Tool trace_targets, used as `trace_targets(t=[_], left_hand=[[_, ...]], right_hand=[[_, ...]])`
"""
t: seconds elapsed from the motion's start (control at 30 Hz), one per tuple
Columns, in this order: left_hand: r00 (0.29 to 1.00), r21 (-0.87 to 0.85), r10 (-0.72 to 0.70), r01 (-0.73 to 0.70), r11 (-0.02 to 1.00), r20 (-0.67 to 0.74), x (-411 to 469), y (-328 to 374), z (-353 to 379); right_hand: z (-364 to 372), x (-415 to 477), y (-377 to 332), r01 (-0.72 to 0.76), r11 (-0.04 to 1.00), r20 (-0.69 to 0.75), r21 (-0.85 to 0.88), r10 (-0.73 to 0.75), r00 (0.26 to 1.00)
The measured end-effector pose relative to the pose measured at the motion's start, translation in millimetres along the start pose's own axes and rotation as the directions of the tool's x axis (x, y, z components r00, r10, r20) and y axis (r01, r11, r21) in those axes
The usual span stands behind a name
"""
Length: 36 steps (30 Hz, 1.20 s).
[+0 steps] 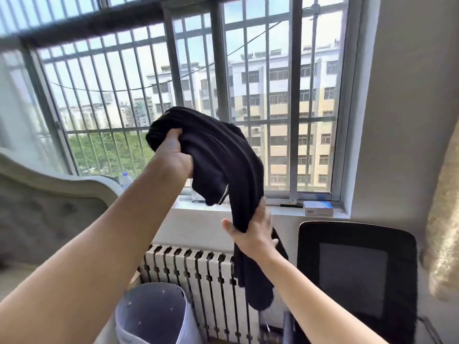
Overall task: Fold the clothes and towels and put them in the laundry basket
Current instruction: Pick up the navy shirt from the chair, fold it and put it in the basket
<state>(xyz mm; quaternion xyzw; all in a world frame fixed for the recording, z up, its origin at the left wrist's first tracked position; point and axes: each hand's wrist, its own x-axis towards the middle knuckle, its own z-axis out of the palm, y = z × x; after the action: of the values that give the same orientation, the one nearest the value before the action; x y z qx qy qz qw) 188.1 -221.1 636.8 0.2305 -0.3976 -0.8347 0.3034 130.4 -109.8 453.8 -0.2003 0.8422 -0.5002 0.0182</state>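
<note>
One black garment (223, 165) is gripped up high by the left hand (173, 155) and lower by the right hand (253, 232), before a barred window (273, 95), above one radiator (193, 274).

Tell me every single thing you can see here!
black garment: one, black, held up in the air before the window
window bars: many, grey, across the window
radiator: one, white, under the sill
plastic bottle: one, clear, left by the sill
small box: one, blue and white, on the sill at right
chair back: one, black, lower right
laundry basket: one, pale lilac, bottom centre
headboard: one, grey, left
left hand: gripping the garment's top
right hand: gripping the garment lower down
</note>
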Motion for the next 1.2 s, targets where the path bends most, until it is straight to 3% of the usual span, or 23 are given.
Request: trace_targets(t=[0.03,0.1,0.2,0.3,0.43,0.57,0.63,0.73,0.87,0.93,1.07,1.2], left_hand=[[1.000,-0.035,-0.017,0.018,0.999,0.018,-1.5,2.2,0.6],[0.999,-0.072,-0.040,0.042,0.997,0.035,3.2,7.6,-4.5],[0.994,-0.099,-0.101,0.105,0.989,0.046,11.7,12.4,-20.5],[0.982,-0.093,-0.186,0.189,0.977,0.046,21.4,11.1,-45.6],[0.961,-0.071,-0.274,0.277,0.958,0.042,29.5,3.4,-82.5],[0.948,0.210,-0.310,0.318,0.925,-0.069,31.0,-11.0,-117.5],[0.940,0.328,-0.325,0.342,0.881,-0.108,26.9,-15.9,-131.9],[0.891,0.270,-0.448,0.451,0.851,-0.074,25.6,-21.4,-153.1],[0.807,0.080,-0.558,0.553,0.829,0.194,31.5,-36.3,-179.7],[0.822,-0.046,-0.491,0.524,0.850,0.287,35.0,-34.1,-186.4],[0.939,-0.203,-0.304,0.332,0.921,0.159,52.2,-12.8,-195.1],[0.979,-0.236,-0.151,0.181,0.955,0.140,70.4,7.4,-213.9]], right_hand=[[8.4,6.4,-1.3,-0.059,0.995,-0.005,0.077,0.060,0.998],[20.6,11.4,-14.6,-0.200,0.939,0.123,0.280,0.171,0.977],[20.3,12.6,-39.4,-0.490,0.630,0.434,0.603,0.256,0.864],[11.5,15.2,-59.7,-0.548,0.356,0.554,0.757,0.095,0.827],[6.8,15.6,-75.0,-0.504,0.134,0.521,0.853,-0.167,0.837],[9.7,15.4,-83.5,-0.493,-0.038,0.468,0.869,-0.261,0.844],[15.0,14.6,-85.7,-0.476,-0.058,0.446,0.877,-0.267,0.854],[26.2,11.8,-91.1,-0.464,-0.077,0.424,0.882,-0.296,0.856],[43.3,11.2,-94.5,-0.454,-0.073,0.408,0.888,-0.330,0.851],[56.0,12.8,-95.5,-0.471,-0.086,0.420,0.878,-0.336,0.843],[75.3,19.1,-99.1,-0.520,-0.001,0.491,0.854,-0.329,0.806],[87.9,34.7,-97.9,-0.506,0.115,0.514,0.855,-0.318,0.797]])
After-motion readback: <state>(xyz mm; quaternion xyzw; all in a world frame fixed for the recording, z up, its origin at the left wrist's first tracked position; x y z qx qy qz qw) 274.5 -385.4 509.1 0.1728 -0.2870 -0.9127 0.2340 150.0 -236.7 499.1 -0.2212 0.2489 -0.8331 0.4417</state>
